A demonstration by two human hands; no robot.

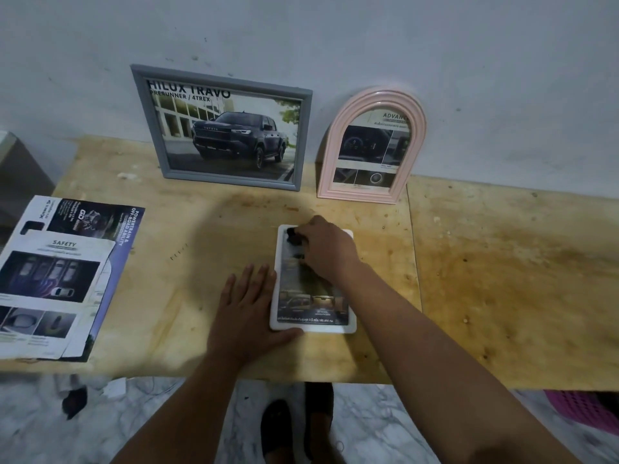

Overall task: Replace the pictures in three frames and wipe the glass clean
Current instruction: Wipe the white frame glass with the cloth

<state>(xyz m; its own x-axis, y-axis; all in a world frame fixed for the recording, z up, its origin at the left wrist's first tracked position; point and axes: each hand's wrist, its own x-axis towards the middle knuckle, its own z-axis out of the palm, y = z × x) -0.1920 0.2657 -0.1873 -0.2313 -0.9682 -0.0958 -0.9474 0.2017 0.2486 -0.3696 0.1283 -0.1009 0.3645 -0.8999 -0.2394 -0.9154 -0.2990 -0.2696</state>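
I see the white frame (313,324) lying flat near the table's (502,279) front edge, a car picture inside it. My left hand (246,313) lies flat, fingers spread, thumb on the frame's near-left corner. My right hand (326,251) is closed on a dark cloth (294,237) pressed to the glass at the far end. Far side — a grey frame (222,128) holds a truck picture, a pink arched frame (371,145) holds a brochure page; both lean on the wall. Loose brochure pages (63,276) lie at the left.
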